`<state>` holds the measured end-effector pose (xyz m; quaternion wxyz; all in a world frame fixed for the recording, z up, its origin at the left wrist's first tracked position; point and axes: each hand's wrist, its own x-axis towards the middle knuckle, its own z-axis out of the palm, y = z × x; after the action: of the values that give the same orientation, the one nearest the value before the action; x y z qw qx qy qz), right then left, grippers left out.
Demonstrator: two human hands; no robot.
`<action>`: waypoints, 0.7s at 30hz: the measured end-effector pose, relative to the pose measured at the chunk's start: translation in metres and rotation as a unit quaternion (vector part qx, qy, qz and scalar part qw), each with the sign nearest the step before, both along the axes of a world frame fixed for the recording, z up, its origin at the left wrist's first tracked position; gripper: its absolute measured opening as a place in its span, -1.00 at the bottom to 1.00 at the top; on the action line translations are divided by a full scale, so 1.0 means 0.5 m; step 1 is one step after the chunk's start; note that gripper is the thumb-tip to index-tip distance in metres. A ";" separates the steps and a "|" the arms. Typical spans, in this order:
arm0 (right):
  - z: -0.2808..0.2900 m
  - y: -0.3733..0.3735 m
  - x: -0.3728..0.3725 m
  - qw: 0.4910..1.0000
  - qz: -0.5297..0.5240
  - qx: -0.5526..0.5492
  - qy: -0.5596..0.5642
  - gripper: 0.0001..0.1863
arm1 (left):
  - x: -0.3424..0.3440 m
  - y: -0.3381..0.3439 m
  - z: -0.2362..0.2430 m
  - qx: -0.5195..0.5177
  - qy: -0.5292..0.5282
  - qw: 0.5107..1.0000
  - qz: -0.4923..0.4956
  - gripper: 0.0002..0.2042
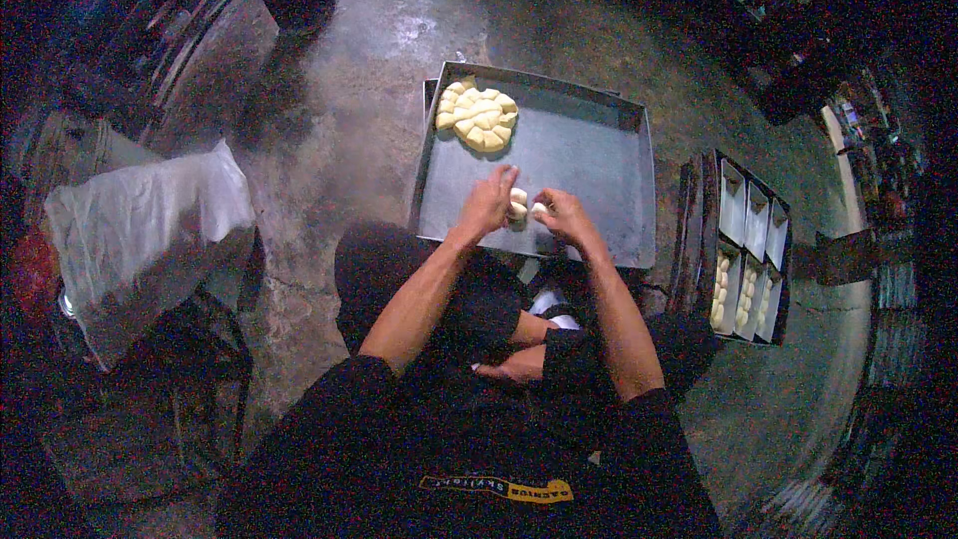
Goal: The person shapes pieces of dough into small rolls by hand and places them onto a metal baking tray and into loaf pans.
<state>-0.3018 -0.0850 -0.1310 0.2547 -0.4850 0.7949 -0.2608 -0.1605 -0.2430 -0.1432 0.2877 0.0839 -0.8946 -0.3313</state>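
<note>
Near the middle of the near edge of a wide metal tray [584,140], 2 or so pale dough pieces [518,204] lie between the person's hands. The left hand [487,208] is half curled right beside them, its fingers against or just next to the dough; whether it grips them I cannot tell. The right hand [565,217] has its fingertips drawn together on 1 small dough piece [540,208], seemingly pinching it.

In the tray's far left corner sits a heap of cut dough [477,120], well apart from both hands; the right half is bare. Beyond the tray's right edge stands a set of 6 tins [755,223], the 3 nearer ones holding rows of shaped dough [746,291].

To work this dough well, I would keep the pressure light and even, so the soft pieces round out rather than flatten. The left hand is best used as a gentle guide while the right turns its piece. Leaving a gap between worked pieces and the heap should keep them from sticking, and matching sizes should help the rows sit evenly. Avoid leaning on the near edge, lest the tray tip.
</note>
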 end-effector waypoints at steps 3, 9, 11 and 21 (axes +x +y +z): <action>-0.076 0.063 -0.013 0.994 -0.058 -0.005 0.093 -0.57 | -0.016 0.029 0.135 0.498 -0.088 0.862 0.048 -0.57; -0.099 0.020 0.004 0.996 -0.045 -0.020 0.080 -0.52 | -0.011 0.006 0.126 0.555 -0.004 0.830 0.058 -0.55; -0.071 -0.004 -0.031 0.987 0.081 0.014 0.141 -0.57 | -0.006 0.004 0.119 0.548 0.012 0.834 0.069 -0.56; -0.051 -0.296 -0.268 0.976 -0.170 -0.086 0.106 -0.66 | -0.052 0.027 0.086 0.600 0.018 0.797 0.059 -0.61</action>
<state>-0.4356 -0.2330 -0.1563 0.0786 -0.3880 0.8629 -0.3143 -0.1864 -0.2297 -0.1000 0.2150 0.2862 -0.5041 -0.7859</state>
